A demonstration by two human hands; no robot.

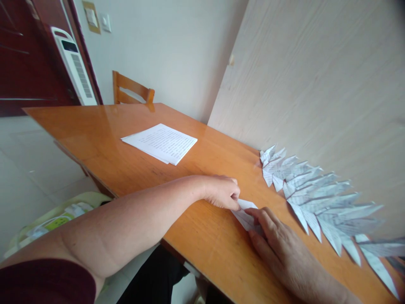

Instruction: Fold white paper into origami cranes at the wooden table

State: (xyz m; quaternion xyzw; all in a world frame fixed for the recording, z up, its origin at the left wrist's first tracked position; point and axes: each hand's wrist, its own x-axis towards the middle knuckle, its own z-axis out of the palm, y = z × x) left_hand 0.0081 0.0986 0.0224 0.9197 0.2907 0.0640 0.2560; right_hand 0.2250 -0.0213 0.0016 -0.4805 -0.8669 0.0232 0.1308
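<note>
A small folded piece of printed paper (246, 213) lies on the orange wooden table (126, 164) in front of me. My left hand (221, 192) pinches its upper left edge with curled fingers. My right hand (278, 242) lies flat on the paper's lower right part, fingers stretched out and pressing it down. Most of the paper is hidden under the two hands.
A long row of several folded paper planes (316, 194) lies along the pale wood-grain wall panel (316, 84). A stack of printed sheets (161, 142) sits farther up the table. A wooden chair (131, 89) stands at the far end, beside a white heater (76, 67).
</note>
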